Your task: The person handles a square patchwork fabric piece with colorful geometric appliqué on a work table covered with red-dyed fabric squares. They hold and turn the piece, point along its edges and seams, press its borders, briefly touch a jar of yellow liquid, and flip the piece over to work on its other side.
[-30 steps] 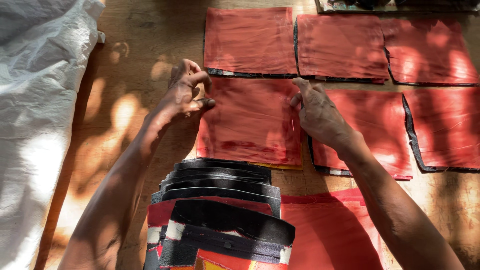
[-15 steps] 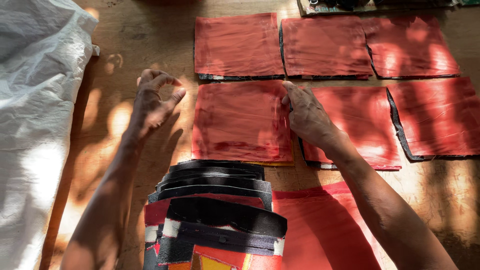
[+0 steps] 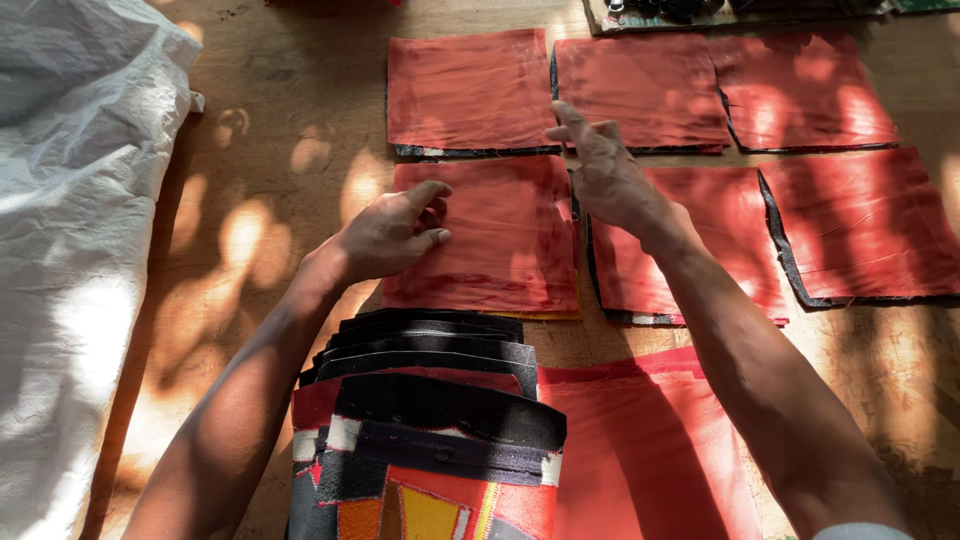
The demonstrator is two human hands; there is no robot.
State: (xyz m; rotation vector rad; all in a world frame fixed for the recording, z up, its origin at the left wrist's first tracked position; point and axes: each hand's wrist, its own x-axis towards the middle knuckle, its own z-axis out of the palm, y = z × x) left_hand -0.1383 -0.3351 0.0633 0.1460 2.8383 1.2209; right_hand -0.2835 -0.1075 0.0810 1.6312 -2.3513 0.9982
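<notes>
Head view, left hand loosely curled and right hand flat, both unclenched, on square red cloth panel, wooden counter.

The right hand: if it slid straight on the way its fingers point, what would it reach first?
The right hand points up and slightly left, so it would probably meet the seam between the two top red cloth squares first, though its height above them is unclear.
</notes>
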